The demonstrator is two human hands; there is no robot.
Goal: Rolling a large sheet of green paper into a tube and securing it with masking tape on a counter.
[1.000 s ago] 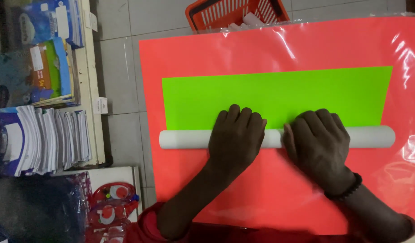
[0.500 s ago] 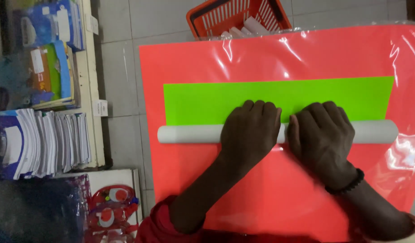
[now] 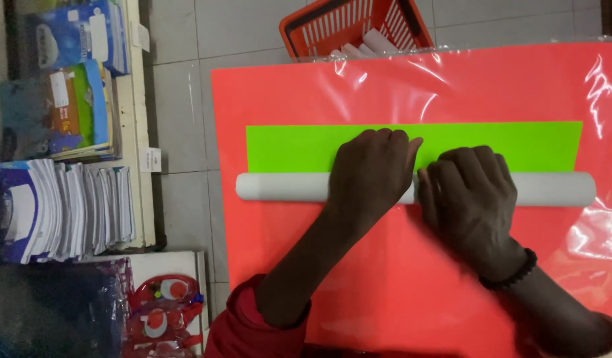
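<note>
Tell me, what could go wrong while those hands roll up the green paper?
The left hand and right hand both press near the middle of the grey roll, so its free ends might wind unevenly. The green sheet may crease. The shiny plastic film over the red board looks slippery, so the roll might skid.

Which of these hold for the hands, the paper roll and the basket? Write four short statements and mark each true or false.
1. Both hands, the left hand and the right hand, rest on the pale paper roll. True.
2. The green sheet lies on a blue sheet. False: it lies on the red sheet.
3. The orange basket is empty. False: pale rolls lie in it.
4. The right wrist wears a dark bead bracelet. True.
</note>
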